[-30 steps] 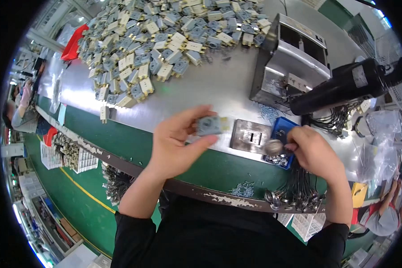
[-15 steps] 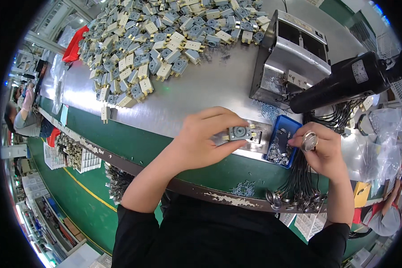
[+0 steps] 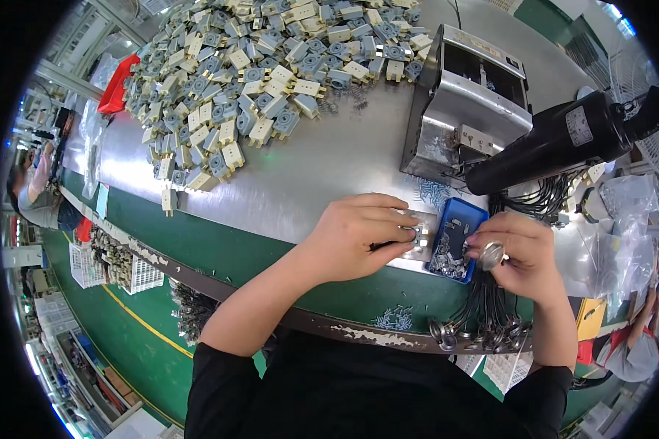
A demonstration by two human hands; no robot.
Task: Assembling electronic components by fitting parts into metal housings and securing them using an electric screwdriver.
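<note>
My left hand (image 3: 362, 235) is closed on a small grey-and-cream block (image 3: 417, 235) with a round dial, mostly hidden under the fingers. It holds the block down at a metal fixture plate (image 3: 427, 219) by the table's near side. A blue tray (image 3: 470, 208) of small shiny metal clips (image 3: 447, 263) lies just right of the plate. Over the tray's right edge is my right hand (image 3: 526, 254), its thumb and forefinger pinched together at the tips. A round silver metal piece (image 3: 491, 255) is held in that hand; whether the fingertips also grip a clip cannot be made out.
A large heap of similar blocks (image 3: 220, 95) covers the table's far left. A metal screw-feeding machine (image 3: 476, 102) and a black cylindrical tool (image 3: 549, 143) stand right. Loose screws (image 3: 394, 318) and black cables with round metal ends (image 3: 483, 333) lie near the front edge.
My left hand has moved right and lowered the block onto the fixture plate. The right hand stays by the blue tray, its fingertips shifted slightly. The whole view has tilted a little.
</note>
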